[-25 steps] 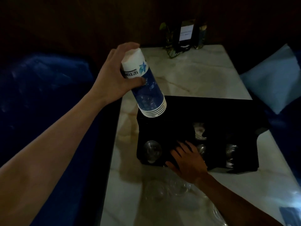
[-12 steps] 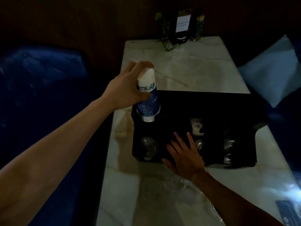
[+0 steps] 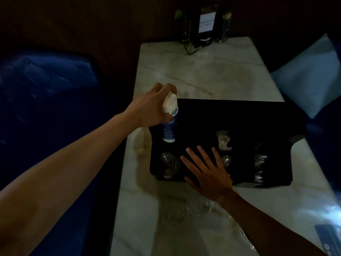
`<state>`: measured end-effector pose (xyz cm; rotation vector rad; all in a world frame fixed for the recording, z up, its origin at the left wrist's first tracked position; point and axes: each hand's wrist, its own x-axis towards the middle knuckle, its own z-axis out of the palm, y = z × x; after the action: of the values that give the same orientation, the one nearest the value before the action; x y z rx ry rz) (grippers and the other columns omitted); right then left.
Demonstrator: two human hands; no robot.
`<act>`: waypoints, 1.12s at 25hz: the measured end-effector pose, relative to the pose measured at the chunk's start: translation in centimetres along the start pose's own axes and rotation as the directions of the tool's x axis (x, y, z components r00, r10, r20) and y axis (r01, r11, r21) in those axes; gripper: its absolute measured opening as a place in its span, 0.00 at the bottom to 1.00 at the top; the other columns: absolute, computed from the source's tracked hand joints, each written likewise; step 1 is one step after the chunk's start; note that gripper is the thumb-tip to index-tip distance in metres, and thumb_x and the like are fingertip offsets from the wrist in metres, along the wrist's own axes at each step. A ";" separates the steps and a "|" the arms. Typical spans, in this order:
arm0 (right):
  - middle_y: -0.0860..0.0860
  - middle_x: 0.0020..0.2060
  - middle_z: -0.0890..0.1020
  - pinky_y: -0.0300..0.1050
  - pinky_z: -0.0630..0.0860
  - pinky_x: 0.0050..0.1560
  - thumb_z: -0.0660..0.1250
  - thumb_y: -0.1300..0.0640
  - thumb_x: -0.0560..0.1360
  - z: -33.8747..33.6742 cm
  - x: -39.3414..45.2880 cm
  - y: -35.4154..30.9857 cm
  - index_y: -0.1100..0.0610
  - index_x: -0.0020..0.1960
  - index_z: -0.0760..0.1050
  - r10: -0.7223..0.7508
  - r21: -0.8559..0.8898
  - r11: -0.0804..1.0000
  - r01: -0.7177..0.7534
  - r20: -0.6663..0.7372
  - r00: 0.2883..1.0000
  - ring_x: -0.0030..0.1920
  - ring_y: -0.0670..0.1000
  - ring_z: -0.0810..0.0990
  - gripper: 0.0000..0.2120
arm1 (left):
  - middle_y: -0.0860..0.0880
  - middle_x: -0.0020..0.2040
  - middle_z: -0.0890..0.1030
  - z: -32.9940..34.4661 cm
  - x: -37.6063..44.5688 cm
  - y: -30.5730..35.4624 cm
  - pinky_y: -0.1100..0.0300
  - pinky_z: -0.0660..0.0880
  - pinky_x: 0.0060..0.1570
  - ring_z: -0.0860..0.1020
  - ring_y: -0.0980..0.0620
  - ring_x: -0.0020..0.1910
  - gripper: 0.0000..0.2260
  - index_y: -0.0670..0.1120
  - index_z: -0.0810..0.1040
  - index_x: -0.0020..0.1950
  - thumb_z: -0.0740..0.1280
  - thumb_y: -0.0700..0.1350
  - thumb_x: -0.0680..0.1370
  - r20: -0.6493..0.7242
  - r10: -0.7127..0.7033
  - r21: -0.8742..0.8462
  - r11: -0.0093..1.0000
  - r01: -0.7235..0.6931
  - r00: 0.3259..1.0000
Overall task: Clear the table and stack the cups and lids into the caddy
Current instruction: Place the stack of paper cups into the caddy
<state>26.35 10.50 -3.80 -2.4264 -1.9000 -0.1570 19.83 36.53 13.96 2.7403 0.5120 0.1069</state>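
Observation:
A black caddy (image 3: 230, 115) sits on the marble table (image 3: 203, 74). My left hand (image 3: 151, 109) grips the top of an upside-down stack of blue-and-white paper cups (image 3: 169, 124), whose rims are down inside the caddy's far-left compartment. My right hand (image 3: 206, 172) rests flat, fingers spread, on the caddy's near edge. Clear plastic cups (image 3: 224, 140) show dimly in other compartments. Several clear lids (image 3: 184, 207) lie on the table in front of the caddy.
A dark sign holder (image 3: 205, 24) and a small plant (image 3: 186, 32) stand at the table's far end. Blue seats flank the table, with a pale cushion (image 3: 310, 78) at right. A dark flat object (image 3: 330, 237) lies at the near right corner.
My left hand has lowered the cup stack from above the caddy into its far-left compartment. My right hand has flattened and slid a little further onto the caddy's front.

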 end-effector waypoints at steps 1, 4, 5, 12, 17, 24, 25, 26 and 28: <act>0.50 0.79 0.55 0.68 0.50 0.75 0.49 0.36 0.79 0.0 0.1 0.1 0.46 0.80 0.49 -0.001 -0.010 1.000 0.001 -0.002 1.000 0.78 0.58 0.58 0.32 | 0.48 0.63 0.71 0.2 0.1 0.0 0.47 0.78 0.50 0.78 0.43 0.52 0.32 0.57 0.62 0.64 0.76 0.51 0.66 0.014 0.005 0.008 1.000 -0.005 1.000; 0.50 0.79 0.55 0.69 0.50 0.74 0.48 0.36 0.79 0.2 0.3 0.1 0.46 0.80 0.50 0.000 -0.034 0.999 0.000 0.000 1.000 0.78 0.58 0.58 0.32 | 0.48 0.62 0.71 0.8 0.4 -0.2 0.51 0.76 0.48 0.78 0.43 0.51 0.33 0.55 0.63 0.65 0.76 0.51 0.66 0.034 0.017 0.042 0.999 -0.018 0.999; 0.49 0.79 0.56 0.69 0.50 0.74 0.49 0.35 0.79 0.2 0.4 0.2 0.46 0.80 0.50 0.000 -0.043 0.999 0.000 -0.002 1.000 0.78 0.58 0.58 0.32 | 0.48 0.62 0.71 1.0 0.5 -0.3 0.52 0.74 0.47 0.78 0.43 0.51 0.33 0.55 0.63 0.65 0.76 0.51 0.66 0.035 0.019 0.049 0.999 -0.021 0.999; 0.49 0.79 0.58 0.70 0.50 0.74 0.51 0.36 0.79 0.1 0.6 0.2 0.47 0.79 0.53 -0.001 -0.058 0.998 -0.001 -0.029 1.000 0.78 0.58 0.58 0.32 | 0.47 0.62 0.73 2.2 0.6 -0.7 0.52 0.68 0.53 0.77 0.42 0.53 0.33 0.56 0.62 0.66 0.75 0.53 0.67 0.100 0.008 0.155 0.988 -0.024 0.995; 0.49 0.79 0.59 0.70 0.50 0.74 0.50 0.36 0.79 0.2 0.5 0.1 0.47 0.79 0.53 0.001 -0.066 0.998 -0.004 -0.043 0.999 0.78 0.58 0.59 0.31 | 0.47 0.61 0.76 2.9 0.5 -1.1 0.47 0.65 0.66 0.77 0.43 0.57 0.32 0.54 0.63 0.66 0.73 0.57 0.67 0.158 0.011 0.263 0.964 -0.052 0.987; 0.48 0.79 0.57 0.70 0.49 0.74 0.48 0.36 0.79 0.3 0.4 0.2 0.46 0.79 0.52 0.005 -0.042 0.999 -0.007 -0.042 0.999 0.77 0.58 0.59 0.31 | 0.47 0.60 0.77 4.1 0.3 -1.1 0.45 0.54 0.71 0.77 0.45 0.58 0.29 0.53 0.64 0.67 0.71 0.57 0.70 0.182 0.024 0.344 0.935 -0.086 0.983; 0.48 0.79 0.57 0.70 0.49 0.74 0.48 0.36 0.80 0.4 0.4 0.2 0.46 0.79 0.52 0.006 -0.040 0.999 -0.008 -0.043 0.999 0.77 0.58 0.59 0.31 | 0.47 0.60 0.77 4.2 0.4 -1.0 0.44 0.54 0.71 0.77 0.45 0.58 0.29 0.53 0.63 0.67 0.71 0.57 0.70 0.179 0.022 0.347 0.934 -0.084 0.984; 0.48 0.79 0.57 0.70 0.49 0.74 0.48 0.36 0.80 0.4 0.4 0.2 0.46 0.79 0.52 0.006 -0.036 0.999 -0.007 -0.044 0.999 0.77 0.58 0.59 0.31 | 0.47 0.60 0.77 4.3 0.4 -1.0 0.44 0.53 0.71 0.77 0.45 0.58 0.29 0.52 0.63 0.68 0.70 0.57 0.71 0.175 0.023 0.355 0.931 -0.085 0.984; 0.47 0.79 0.57 0.69 0.49 0.75 0.48 0.36 0.80 0.4 0.4 0.1 0.46 0.79 0.52 0.005 -0.027 1.000 -0.007 -0.050 0.999 0.77 0.58 0.60 0.31 | 0.47 0.61 0.77 4.6 0.4 -1.0 0.44 0.52 0.71 0.77 0.45 0.59 0.29 0.51 0.63 0.68 0.69 0.56 0.71 0.156 0.024 0.367 0.927 -0.081 0.987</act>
<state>26.60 10.89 -4.16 -2.4214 -1.8825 -0.2421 20.50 36.07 9.32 3.1006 0.4549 -0.2037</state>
